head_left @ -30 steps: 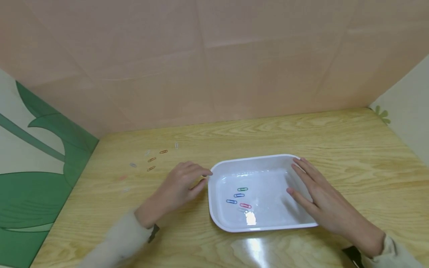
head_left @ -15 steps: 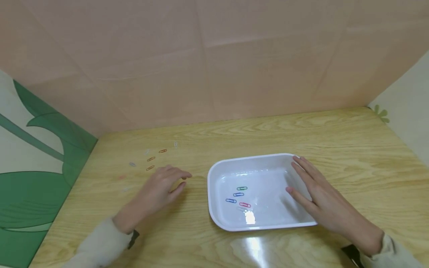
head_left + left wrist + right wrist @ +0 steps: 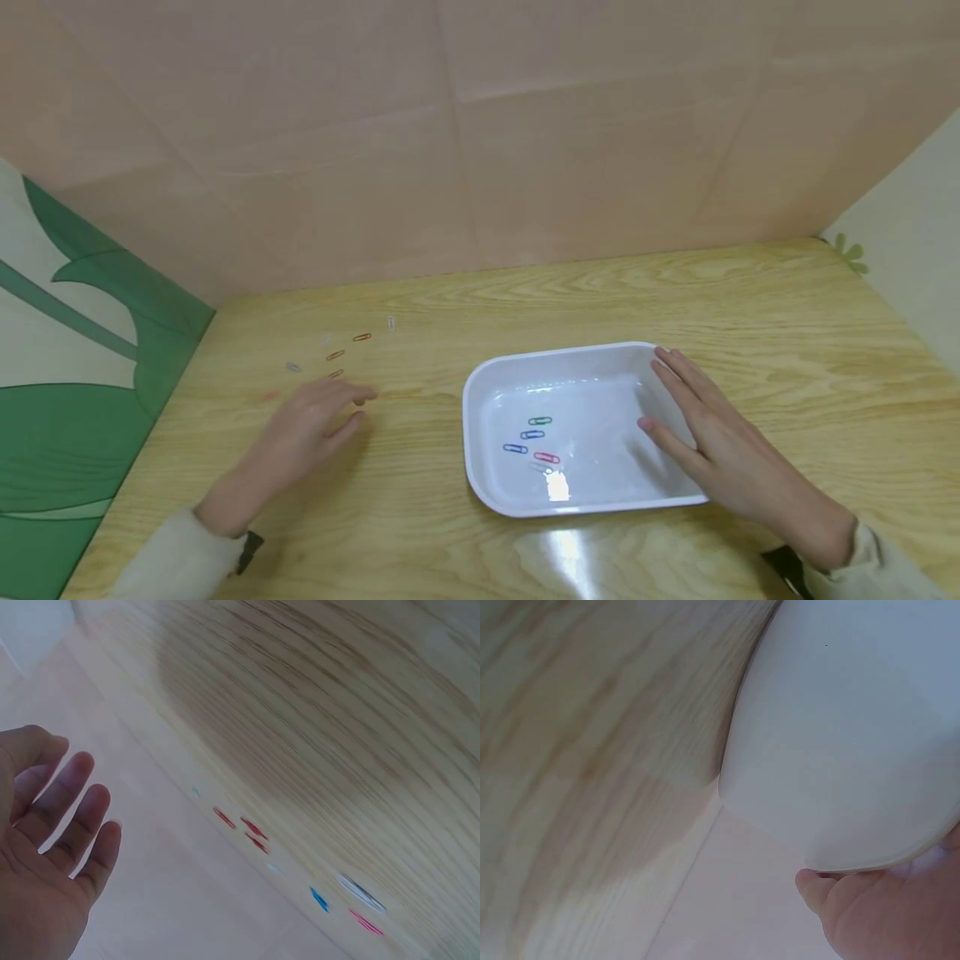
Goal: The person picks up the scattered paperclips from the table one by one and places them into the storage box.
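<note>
My left hand (image 3: pixel 300 425) hovers above the table beside the loose paper clips, fingers loosely bent and holding nothing; the left wrist view confirms the bare palm (image 3: pixel 45 885). Near its knuckles lie orange-red clips (image 3: pixel 335 355), one partly covered by the hand. A blue clip (image 3: pixel 319 899), a pink clip (image 3: pixel 366 922) and a white clip (image 3: pixel 361 892) lie on the table too. My right hand (image 3: pixel 720 442) rests on the right rim of a white tray (image 3: pixel 607 479), fingers straight, thumb over the inside. Inside the tray lie a green clip (image 3: pixel 540 421), blue clips (image 3: pixel 514 449) and a red clip (image 3: pixel 547 457).
The wood-grain table (image 3: pixel 420 533) meets a pinkish cloth backdrop (image 3: pixel 465 167) at its far edge. A panel with green leaf shapes (image 3: pixel 67 433) stands on the left and a pale panel (image 3: pixel 915 233) on the right. Pale clips (image 3: pixel 391 323) stand out little against the wood.
My left hand has moved from the tray's left rim leftward toward the loose clips. The right hand stays on the tray, which keeps its place on the table.
</note>
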`<state>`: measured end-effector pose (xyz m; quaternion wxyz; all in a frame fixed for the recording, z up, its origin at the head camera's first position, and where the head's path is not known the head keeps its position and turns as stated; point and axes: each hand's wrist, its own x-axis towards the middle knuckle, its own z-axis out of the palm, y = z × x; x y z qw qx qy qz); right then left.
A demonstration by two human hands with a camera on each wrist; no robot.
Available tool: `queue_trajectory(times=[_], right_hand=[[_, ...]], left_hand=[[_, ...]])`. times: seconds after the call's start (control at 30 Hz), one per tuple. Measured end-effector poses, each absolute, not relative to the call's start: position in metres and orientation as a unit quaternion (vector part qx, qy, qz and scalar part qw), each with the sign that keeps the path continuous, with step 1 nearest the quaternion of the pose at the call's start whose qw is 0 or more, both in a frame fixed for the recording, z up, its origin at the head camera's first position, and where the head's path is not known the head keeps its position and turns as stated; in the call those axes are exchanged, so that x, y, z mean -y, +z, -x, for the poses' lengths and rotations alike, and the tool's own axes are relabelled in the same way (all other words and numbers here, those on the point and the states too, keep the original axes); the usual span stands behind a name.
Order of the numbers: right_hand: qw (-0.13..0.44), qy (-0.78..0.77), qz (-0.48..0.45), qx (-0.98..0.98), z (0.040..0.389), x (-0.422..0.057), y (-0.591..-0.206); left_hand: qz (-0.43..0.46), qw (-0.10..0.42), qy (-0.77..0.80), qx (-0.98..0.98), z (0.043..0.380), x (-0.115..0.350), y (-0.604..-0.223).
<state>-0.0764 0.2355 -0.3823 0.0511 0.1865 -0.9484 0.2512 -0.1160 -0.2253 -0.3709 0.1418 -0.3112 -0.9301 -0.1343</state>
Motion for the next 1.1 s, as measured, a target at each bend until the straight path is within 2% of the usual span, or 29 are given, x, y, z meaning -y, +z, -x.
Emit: queue_trajectory(times=[0.43,0.9,1.1], right_hand=[[0.052,0.248,-0.186,0.949,0.076,-0.236,-0.383],[0.053,0.247,-0.185,0.950,0.076,-0.236,-0.383],[0.055,0.245,-0.184,0.950,0.076,-0.236,-0.383]], left_hand=[[0.266,0.140,-0.126,0.945,0.109,0.247,-0.374],[0.171,0.062,-0.125,0.975,0.100,0.273,-0.371],[0.165,0.060,-0.125,0.976,0.099,0.285,-0.377]])
